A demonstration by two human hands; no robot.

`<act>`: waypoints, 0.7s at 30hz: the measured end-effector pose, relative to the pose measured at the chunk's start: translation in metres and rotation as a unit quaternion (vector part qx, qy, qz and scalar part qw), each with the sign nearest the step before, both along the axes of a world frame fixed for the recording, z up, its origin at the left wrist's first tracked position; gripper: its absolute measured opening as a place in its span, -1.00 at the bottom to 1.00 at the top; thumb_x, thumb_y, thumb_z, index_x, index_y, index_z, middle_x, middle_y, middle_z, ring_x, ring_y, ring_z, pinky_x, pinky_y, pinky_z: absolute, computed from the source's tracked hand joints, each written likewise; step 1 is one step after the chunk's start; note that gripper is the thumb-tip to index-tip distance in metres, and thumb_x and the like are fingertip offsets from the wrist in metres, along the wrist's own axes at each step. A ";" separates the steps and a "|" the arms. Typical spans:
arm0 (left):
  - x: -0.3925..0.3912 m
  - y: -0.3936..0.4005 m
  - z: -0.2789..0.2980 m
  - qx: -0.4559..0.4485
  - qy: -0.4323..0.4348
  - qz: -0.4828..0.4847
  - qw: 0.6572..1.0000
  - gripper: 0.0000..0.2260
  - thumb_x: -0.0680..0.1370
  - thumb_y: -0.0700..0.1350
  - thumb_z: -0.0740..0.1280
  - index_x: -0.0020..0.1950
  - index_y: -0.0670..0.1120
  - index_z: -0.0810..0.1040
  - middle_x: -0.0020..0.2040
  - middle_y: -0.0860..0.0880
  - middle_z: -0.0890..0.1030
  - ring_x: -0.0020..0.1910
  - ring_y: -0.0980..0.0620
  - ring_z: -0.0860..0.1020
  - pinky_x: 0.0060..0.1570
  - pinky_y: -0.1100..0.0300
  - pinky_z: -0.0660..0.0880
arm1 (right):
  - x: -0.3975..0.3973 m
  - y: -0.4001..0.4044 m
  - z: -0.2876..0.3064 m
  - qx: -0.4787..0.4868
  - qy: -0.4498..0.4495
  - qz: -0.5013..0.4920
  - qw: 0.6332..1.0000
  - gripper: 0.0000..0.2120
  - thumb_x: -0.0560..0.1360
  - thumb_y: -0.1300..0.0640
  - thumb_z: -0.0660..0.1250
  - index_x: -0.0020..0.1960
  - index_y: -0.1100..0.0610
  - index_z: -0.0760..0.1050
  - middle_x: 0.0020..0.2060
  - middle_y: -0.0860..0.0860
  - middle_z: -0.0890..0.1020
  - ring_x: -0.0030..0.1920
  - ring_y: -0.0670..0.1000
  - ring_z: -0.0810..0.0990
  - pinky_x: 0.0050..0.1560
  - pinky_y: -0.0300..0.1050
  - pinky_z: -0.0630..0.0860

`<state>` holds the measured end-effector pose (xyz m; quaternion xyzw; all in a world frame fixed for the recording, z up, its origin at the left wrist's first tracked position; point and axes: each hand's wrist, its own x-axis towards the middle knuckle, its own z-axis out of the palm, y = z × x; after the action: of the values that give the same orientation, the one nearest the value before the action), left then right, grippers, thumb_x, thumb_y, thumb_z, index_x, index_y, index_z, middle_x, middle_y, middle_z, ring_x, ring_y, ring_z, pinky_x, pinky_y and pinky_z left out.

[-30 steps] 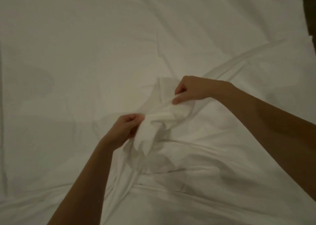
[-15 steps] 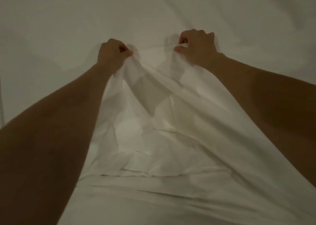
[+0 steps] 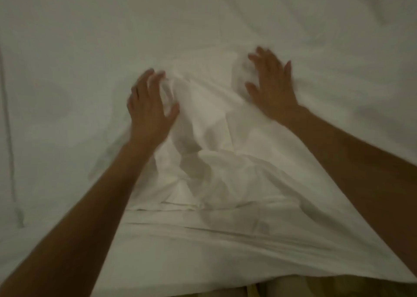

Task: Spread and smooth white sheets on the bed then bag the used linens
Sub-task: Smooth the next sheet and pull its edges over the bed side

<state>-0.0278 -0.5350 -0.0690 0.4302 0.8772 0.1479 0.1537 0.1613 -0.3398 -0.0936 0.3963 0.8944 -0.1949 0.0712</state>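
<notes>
Left hand (image 3: 150, 107) centre-left of frame, fingers spread, palm down, resting on white sheet (image 3: 216, 152). Right hand (image 3: 270, 86) right of centre, likewise spread flat. Sheet bunched in folds between both hands, covering bed, filling frame; motion-blurred.

Tan strip (image 3: 248, 288) along bottom edge

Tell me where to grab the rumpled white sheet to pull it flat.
Pinch the raised ridge of the rumpled white sheet between the open left hand and right hand, coming from above: there the cloth stands up in folds; elsewhere it lies flat.
</notes>
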 end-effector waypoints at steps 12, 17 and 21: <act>0.143 -0.183 0.000 -0.106 -0.027 -0.122 0.986 -0.47 0.54 0.08 0.11 0.51 0.01 0.17 0.55 -0.10 0.19 0.52 -0.09 0.12 0.38 -0.25 0.08 | 0.160 -0.162 0.026 -0.029 0.107 -0.078 0.991 -0.54 0.55 0.06 0.19 0.43 0.10 0.28 0.47 0.10 0.26 0.49 0.08 0.17 0.44 0.27 0.02; 0.150 -0.217 0.009 -0.057 -0.006 -0.145 0.988 -0.69 0.40 -0.02 0.39 0.13 0.02 0.54 0.17 0.00 0.51 0.19 -0.04 0.41 0.09 0.02 0.36 | 0.201 -0.248 0.038 0.003 0.087 0.033 0.996 -0.76 0.46 -0.04 0.19 0.01 0.04 0.54 -0.01 0.00 0.52 0.04 0.08 0.48 0.11 -0.01 0.30; 0.148 -0.213 0.005 -0.115 0.009 -0.169 0.979 -0.53 0.22 -0.12 0.60 0.06 0.00 0.55 0.04 -0.02 0.54 0.05 -0.03 0.37 -0.12 -0.01 0.45 | 0.215 -0.264 0.025 -0.059 -0.028 0.037 0.997 -0.70 0.29 -0.10 0.52 -0.05 -0.02 0.58 -0.11 -0.05 0.55 -0.12 0.06 0.57 -0.10 0.02 0.47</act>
<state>0.1201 -0.7485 -0.0644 0.5528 0.8046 0.0141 0.2164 0.3763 -0.6038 -0.0691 0.3630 0.8931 -0.2339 0.1264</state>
